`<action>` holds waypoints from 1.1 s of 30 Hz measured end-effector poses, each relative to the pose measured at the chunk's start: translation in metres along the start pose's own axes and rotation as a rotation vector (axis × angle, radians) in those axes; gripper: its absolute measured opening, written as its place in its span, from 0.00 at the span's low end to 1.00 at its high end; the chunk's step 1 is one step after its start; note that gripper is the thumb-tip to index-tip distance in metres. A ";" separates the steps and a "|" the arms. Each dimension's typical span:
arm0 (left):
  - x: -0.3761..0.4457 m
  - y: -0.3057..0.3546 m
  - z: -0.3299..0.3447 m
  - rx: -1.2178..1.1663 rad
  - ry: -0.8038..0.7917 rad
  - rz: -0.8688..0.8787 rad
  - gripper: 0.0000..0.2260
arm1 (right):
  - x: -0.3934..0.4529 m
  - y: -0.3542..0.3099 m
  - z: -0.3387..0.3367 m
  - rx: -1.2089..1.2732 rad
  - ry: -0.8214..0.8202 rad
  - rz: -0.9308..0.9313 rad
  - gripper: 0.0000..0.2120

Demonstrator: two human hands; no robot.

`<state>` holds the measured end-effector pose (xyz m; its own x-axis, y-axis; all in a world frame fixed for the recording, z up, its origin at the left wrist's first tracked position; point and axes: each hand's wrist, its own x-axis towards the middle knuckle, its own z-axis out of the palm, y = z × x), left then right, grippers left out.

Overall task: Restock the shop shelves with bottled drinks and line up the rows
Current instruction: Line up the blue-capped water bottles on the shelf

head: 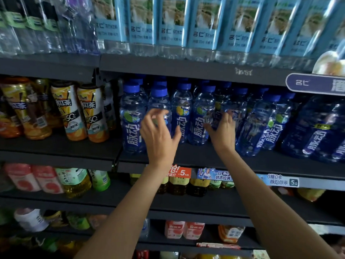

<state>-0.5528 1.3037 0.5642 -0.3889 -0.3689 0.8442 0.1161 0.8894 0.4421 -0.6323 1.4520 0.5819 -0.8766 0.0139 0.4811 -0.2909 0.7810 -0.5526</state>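
Blue bottles [200, 116] on shelf [242, 161], right hand [223, 131] gripping

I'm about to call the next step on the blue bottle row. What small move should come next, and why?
Probably close the left hand round the second blue bottle and nudge it level with the front row. Its fingers are curled just in front of it, not clearly gripping, while the right hand holds a bottle further along.

The blue-capped drink bottles [200, 116] are clear, glossy blue-tinted plastic with shiny printed film labels and smooth matt plastic caps. The shelf [61, 146] beneath them looks like matt dark painted metal, with glossy paper price tags [214, 174] along its front edge. Left of those bottles, the iced tea bottles [93, 113] wear glossy wrap-around plastic sleeves.
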 end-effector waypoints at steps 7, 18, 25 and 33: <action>-0.015 0.012 0.016 -0.102 -0.158 0.170 0.22 | 0.038 0.011 -0.028 -0.153 0.072 0.105 0.41; -0.009 -0.018 -0.001 0.008 -0.096 0.014 0.23 | 0.038 0.006 -0.030 0.024 0.095 0.129 0.38; -0.017 -0.026 0.005 -0.039 -0.087 0.047 0.23 | -0.010 -0.024 -0.043 0.272 -0.014 -0.073 0.40; -0.022 -0.032 0.001 -0.090 -0.124 -0.065 0.24 | -0.020 -0.074 -0.008 0.317 -0.128 -0.176 0.39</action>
<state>-0.5492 1.2841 0.5312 -0.5070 -0.3838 0.7718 0.1662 0.8351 0.5244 -0.5900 1.3992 0.6188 -0.8375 -0.1966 0.5099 -0.5279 0.5322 -0.6619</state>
